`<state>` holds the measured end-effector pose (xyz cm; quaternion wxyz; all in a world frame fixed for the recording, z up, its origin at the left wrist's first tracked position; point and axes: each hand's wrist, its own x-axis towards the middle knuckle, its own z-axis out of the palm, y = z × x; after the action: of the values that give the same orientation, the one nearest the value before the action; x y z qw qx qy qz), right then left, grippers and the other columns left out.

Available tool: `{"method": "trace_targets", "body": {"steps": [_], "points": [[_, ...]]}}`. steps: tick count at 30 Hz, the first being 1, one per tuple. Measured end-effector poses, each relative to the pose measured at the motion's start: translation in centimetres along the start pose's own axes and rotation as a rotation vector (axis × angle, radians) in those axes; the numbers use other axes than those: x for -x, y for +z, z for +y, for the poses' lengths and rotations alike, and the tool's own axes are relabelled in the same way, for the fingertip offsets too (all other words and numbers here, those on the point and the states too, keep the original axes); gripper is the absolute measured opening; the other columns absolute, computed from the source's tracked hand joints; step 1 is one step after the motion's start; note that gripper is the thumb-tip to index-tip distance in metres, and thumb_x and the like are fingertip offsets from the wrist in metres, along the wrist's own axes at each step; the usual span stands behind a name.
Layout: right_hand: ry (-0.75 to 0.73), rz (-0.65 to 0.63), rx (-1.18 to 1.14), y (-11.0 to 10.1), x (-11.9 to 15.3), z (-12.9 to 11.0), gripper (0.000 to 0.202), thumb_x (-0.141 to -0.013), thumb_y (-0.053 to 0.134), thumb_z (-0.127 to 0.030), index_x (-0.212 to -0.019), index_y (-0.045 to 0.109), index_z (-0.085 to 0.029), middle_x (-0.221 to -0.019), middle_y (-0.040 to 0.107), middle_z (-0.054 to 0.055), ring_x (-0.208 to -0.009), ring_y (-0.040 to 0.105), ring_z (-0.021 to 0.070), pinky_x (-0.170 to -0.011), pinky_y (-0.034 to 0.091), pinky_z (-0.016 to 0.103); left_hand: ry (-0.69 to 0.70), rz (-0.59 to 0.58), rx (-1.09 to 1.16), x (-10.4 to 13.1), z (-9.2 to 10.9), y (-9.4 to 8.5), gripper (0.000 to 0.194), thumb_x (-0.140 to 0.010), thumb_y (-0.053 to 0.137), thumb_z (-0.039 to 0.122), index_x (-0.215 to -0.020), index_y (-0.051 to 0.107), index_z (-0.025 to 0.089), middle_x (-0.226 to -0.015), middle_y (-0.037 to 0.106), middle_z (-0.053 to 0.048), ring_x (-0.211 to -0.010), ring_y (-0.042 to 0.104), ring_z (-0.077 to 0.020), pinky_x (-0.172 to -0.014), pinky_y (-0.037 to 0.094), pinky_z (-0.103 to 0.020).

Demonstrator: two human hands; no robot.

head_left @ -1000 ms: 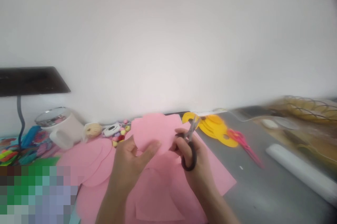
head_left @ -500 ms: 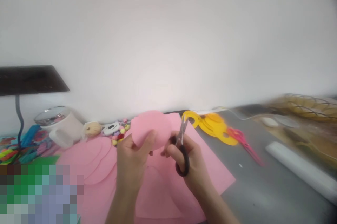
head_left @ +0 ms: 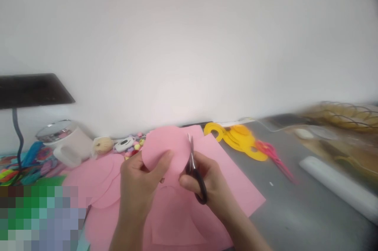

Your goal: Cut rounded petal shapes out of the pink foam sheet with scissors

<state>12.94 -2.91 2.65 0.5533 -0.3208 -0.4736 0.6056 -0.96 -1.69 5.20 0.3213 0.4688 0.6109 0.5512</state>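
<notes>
My left hand (head_left: 138, 182) pinches a rounded pink paper cutout (head_left: 165, 150) and holds it up above the table. My right hand (head_left: 206, 182) grips black-handled scissors (head_left: 195, 172), their blades pointing up against the right edge of the cutout. Under both hands lie large pink paper sheets (head_left: 230, 172) and several curved pink pieces (head_left: 102, 174).
Yellow paper rings (head_left: 240, 139) and pink-handled scissors (head_left: 273, 160) lie on the grey table (head_left: 295, 211) to the right. A white roll (head_left: 339, 188) lies further right. At the left are a white mug (head_left: 69, 144), small beads (head_left: 134, 148) and colourful items. A white wall stands behind.
The scissors swung left, from tilted right to nearly upright at the cutout's right edge. My left hand turned the pink cutout and moved slightly left.
</notes>
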Motion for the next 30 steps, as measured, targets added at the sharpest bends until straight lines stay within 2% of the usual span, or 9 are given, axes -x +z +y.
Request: {"method": "trace_targets", "body": {"steps": [5, 9, 14, 21, 30], "points": [[0.016, 0.011, 0.033, 0.2, 0.1, -0.2, 0.032, -0.061, 0.085, -0.033, -0.065, 0.057, -0.018, -0.059, 0.049, -0.005, -0.054, 0.041, 0.0104, -0.053, 0.040, 0.024, 0.041, -0.007, 0.023, -0.2, -0.4, -0.4, 0.038, -0.053, 0.078, 0.038, -0.039, 0.047, 0.020, -0.037, 0.045, 0.004, -0.038, 0.040, -0.0100, -0.035, 0.033, -0.023], [0.020, 0.010, 0.016, 0.2, 0.1, -0.2, 0.032, -0.062, 0.085, -0.030, -0.066, 0.056, -0.018, -0.060, 0.047, -0.006, -0.055, 0.040, 0.0103, -0.053, 0.038, 0.023, 0.026, -0.017, 0.044, 0.1, -0.1, -0.2, 0.037, -0.053, 0.078, 0.037, -0.040, 0.048, 0.020, -0.037, 0.045, 0.004, -0.040, 0.041, -0.0105, -0.037, 0.033, -0.024], [0.022, 0.003, 0.013, 0.0, 0.1, -0.1, 0.034, -0.061, 0.085, -0.028, -0.063, 0.053, -0.018, -0.058, 0.044, -0.007, -0.053, 0.037, 0.0094, -0.051, 0.035, 0.022, 0.016, 0.025, 0.016, 0.6, 0.5, 0.1, 0.037, -0.057, 0.074, 0.036, -0.041, 0.044, 0.020, -0.037, 0.043, 0.005, -0.040, 0.038, -0.0087, -0.039, 0.031, -0.023], [0.020, -0.005, 0.028, 0.1, 0.2, -0.2, 0.032, -0.063, 0.084, -0.027, -0.065, 0.053, -0.019, -0.059, 0.046, -0.007, -0.054, 0.038, 0.0095, -0.052, 0.035, 0.022, 0.022, 0.019, 0.035, 0.6, 0.5, 0.0, 0.038, -0.056, 0.075, 0.035, -0.040, 0.043, 0.020, -0.037, 0.042, 0.005, -0.040, 0.038, -0.0091, -0.040, 0.030, -0.024], [0.038, -0.002, 0.068, 0.1, 0.1, -0.2, 0.036, -0.062, 0.084, -0.035, -0.065, 0.051, -0.019, -0.059, 0.045, -0.006, -0.054, 0.038, 0.0101, -0.051, 0.035, 0.024, 0.016, 0.022, 0.007, 0.8, 0.9, -0.2, 0.038, -0.056, 0.075, 0.037, -0.042, 0.045, 0.020, -0.038, 0.042, 0.005, -0.040, 0.038, -0.0087, -0.040, 0.029, -0.024]]}}
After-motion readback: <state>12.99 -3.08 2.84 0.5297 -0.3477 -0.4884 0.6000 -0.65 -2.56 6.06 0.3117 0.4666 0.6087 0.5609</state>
